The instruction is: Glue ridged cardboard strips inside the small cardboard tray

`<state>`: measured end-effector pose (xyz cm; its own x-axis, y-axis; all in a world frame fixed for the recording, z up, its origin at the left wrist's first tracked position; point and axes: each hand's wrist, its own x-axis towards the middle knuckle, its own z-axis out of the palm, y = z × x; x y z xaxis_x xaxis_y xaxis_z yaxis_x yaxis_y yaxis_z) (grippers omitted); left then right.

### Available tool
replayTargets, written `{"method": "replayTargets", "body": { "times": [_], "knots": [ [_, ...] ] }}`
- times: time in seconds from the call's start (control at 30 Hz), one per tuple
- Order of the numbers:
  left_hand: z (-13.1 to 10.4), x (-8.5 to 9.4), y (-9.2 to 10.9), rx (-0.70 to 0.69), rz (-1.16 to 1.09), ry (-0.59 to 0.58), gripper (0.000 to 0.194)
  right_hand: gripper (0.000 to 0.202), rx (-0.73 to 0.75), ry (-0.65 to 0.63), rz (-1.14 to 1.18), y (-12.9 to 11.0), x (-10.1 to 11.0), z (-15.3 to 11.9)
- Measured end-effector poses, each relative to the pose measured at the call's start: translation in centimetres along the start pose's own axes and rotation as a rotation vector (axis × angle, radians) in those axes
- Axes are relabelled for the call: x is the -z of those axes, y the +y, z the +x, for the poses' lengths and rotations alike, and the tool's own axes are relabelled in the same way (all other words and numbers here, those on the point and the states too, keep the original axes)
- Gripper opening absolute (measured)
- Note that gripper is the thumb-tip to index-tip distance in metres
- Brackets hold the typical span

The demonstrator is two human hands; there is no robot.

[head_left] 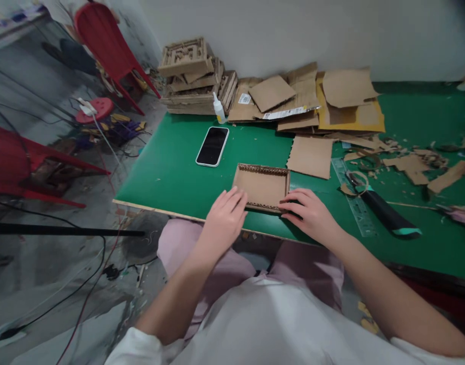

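Observation:
A shallow cardboard tray [261,186] with low corrugated walls lies on the green table near its front edge. At its front left corner, my left hand [227,212] has its fingers over the wall and holds it. My right hand [305,211] grips the opposite side, fingertips on the front right corner. Just behind the tray to the right lies a flat cardboard piece [310,156] with a ragged left edge. A phone [212,147] with a dark screen and pale case rests to the left.
Stacked cardboard frames [190,76], a white glue bottle [219,109] and cardboard sheets [272,93] line the wall. To the right are a clear ruler [356,207], a black-handled cutter [388,213] and cardboard scraps [411,167]. Red chairs [107,40] stand at left, with cables on the floor.

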<state>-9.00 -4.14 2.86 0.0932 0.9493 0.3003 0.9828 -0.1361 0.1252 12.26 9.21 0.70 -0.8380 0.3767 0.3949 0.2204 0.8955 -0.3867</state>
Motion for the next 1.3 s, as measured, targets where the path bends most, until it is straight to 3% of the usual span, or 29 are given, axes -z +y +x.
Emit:
{"method": "replayTargets", "body": {
  "times": [0.2,0.4,0.5,0.67,0.8,1.07,1.3],
  "knots": [
    [-0.3,-2.1,3.7,0.014,-0.004,-0.103,0.046,0.021,0.006,0.007,0.019,-0.1,0.3,-0.3],
    [-0.5,-2.8,3.6,0.036,-0.031,-0.086,0.047,0.025,-0.120,0.048,-0.027,1.8,1.8,1.9],
    [-0.5,-2.7,3.5,0.038,-0.037,-0.075,0.046,0.029,-0.188,0.041,-0.061,3.5,1.3,4.4],
    [-0.5,-2.5,2.9,-0.012,-0.069,-0.024,0.043,0.030,-0.144,-0.083,-0.062,4.8,0.0,6.7],
    [-0.6,-2.5,1.8,0.000,-0.135,0.059,0.037,0.027,-0.178,-0.088,-0.106,4.0,0.0,6.0],
    [-0.8,-4.2,0.4,0.298,-0.292,0.329,0.023,0.019,-0.294,-0.151,-0.100,-0.2,0.2,3.7],
    [-0.6,-3.7,0.1,0.359,-0.232,0.381,0.024,0.029,-0.198,-0.120,-0.235,-0.7,0.2,4.9]
  ]
}}
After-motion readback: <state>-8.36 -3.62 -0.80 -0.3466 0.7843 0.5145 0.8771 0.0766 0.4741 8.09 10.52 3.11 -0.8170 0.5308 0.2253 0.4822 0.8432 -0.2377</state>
